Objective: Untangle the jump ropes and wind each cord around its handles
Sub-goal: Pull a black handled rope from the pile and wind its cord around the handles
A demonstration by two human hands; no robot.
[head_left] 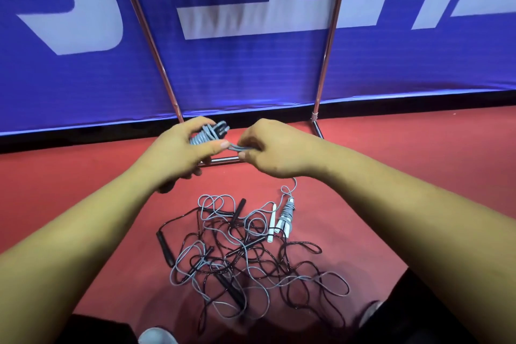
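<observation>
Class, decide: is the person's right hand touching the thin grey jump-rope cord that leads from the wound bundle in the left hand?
Touching. The head view shows the right hand pinching the thin grey jump-rope cord between thumb and fingers.

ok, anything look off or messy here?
Yes: the pile of jump ropes on the red floor is a tangle, grey and black cords looped through each other with black handles caught in it. The grey bundle in the left hand looks tidy; the right hand pinches its loose end.
</observation>
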